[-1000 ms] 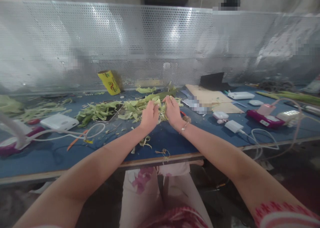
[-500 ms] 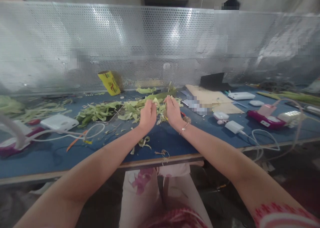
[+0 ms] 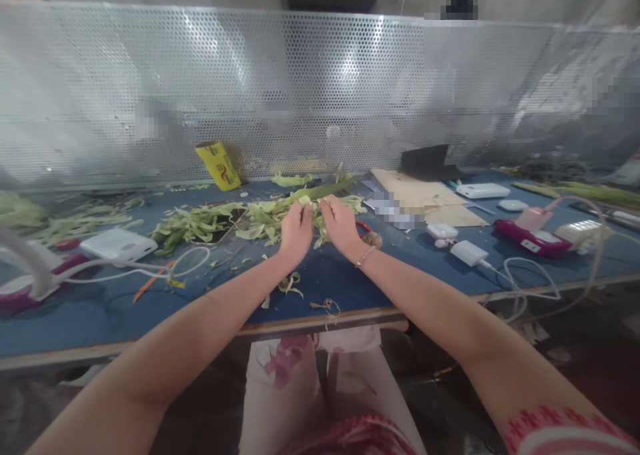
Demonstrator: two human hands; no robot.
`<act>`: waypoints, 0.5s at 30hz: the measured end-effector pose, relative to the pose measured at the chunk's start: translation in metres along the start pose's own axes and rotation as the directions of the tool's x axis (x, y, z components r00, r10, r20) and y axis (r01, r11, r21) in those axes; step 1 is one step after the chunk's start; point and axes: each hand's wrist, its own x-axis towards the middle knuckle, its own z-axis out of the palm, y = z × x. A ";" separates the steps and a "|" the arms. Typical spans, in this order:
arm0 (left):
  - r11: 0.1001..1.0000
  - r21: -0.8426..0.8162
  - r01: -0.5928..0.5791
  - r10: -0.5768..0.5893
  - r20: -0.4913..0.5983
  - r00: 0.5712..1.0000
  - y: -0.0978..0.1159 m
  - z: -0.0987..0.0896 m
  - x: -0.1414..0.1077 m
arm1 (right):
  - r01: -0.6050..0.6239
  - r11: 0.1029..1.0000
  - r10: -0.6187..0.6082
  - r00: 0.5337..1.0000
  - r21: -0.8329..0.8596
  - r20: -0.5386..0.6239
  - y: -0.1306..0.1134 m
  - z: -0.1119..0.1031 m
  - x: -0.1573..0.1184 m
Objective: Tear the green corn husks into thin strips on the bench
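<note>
Apparently for close control, the left hand (image 3: 297, 230) pinches a leaf piece (image 3: 305, 201) beside the leaves (image 3: 259, 231). To its right, the right hand (image 3: 340, 223) curls narrowly; what it holds, I cannot tell.

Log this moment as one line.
left hand: at pale-green piece, grip unclear | right hand: alongside, hold unclear | green scraps: on blue table | yellow tube: tilted, near perforated panel

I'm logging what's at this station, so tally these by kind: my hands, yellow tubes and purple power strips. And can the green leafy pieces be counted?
Hands: 2 (left hand, right hand)
Yellow tube: 1
Purple power strips: 2
Total: 5
The green leafy pieces overlap too much to count.
</note>
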 end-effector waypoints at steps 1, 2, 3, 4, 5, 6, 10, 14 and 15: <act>1.000 0.016 -0.018 0.018 -0.007 1.000 0.001 -0.001 0.000 | -0.013 1.000 0.013 1.000 0.022 -0.009 -0.001 0.000 0.000; 0.999 0.024 -0.034 0.034 -0.008 0.999 0.003 -0.002 0.000 | -0.031 0.998 0.032 0.999 0.051 -0.023 -0.002 0.000 0.000; 0.999 0.024 -0.049 0.049 -0.006 0.999 0.004 -0.003 -0.001 | -0.053 0.995 0.056 0.998 0.082 -0.038 -0.002 0.000 0.001; 0.998 0.020 -0.061 0.061 -0.006 0.998 0.005 -0.003 -0.001 | -0.077 0.991 0.083 0.995 0.114 -0.054 -0.003 0.000 0.001; 0.997 0.014 -0.072 0.072 -0.004 0.997 0.006 -0.004 -0.002 | -0.102 0.985 0.112 0.991 0.142 -0.069 -0.004 0.000 0.002; 0.996 0.011 -0.084 0.084 -0.001 0.996 0.007 -0.004 -0.002 | -0.127 0.978 0.142 0.986 0.168 -0.081 -0.005 0.000 0.002; 0.986 0.026 -0.163 0.163 0.006 0.987 0.008 -0.004 -0.005 | -0.218 0.940 0.250 0.963 0.263 -0.095 -0.005 0.003 0.002; 0.965 0.085 -0.249 0.246 0.041 0.968 0.005 -0.005 -0.004 | -0.265 0.901 0.313 0.945 0.344 -0.090 -0.001 0.006 0.002; 0.957 0.098 -0.272 0.268 0.046 0.962 0.004 -0.005 -0.003 | -0.279 0.887 0.334 0.938 0.367 -0.093 0.000 0.007 0.002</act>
